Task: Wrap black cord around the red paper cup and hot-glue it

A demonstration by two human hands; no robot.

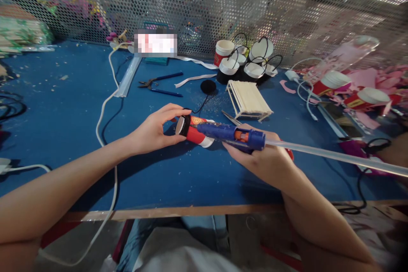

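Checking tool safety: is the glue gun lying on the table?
No, the right hand holds the glue gun above the table, against the cup.

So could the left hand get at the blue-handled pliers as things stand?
Probably not right away: the left hand is holding the red paper cup, though the blue table between it and the pliers lies open.

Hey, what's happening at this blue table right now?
A person is working with a glue gun in the right hand, its nozzle against a red paper cup that the left hand holds on its side over the blue table. A long glue stick trails from the gun. Finished cups with black loops sit near the mesh screen.
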